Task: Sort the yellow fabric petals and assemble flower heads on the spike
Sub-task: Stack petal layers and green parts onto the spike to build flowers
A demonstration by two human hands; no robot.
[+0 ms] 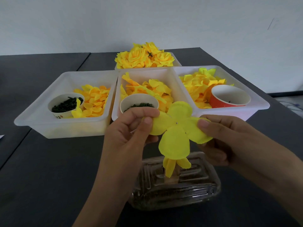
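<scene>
A flat yellow four-lobed petal piece (176,128) is held in the air above a clear plastic base (175,192). My left hand (131,128) pinches its left lobe between thumb and fingers. My right hand (224,138) pinches its right lobe. A tiny metal tip shows at the piece's centre hole. Below it, smaller yellow petals (175,164) hang on a tan post that stands on the base; the spike itself is mostly hidden by the petal piece.
Three white bins of loose yellow petals stand behind: left bin (41,118) with a cup of dark green pieces (65,104), middle bin (144,74) with another cup (139,104), right bin (260,102) with a red cup (229,96). Finished yellow flower heads (144,56) fill a far bin.
</scene>
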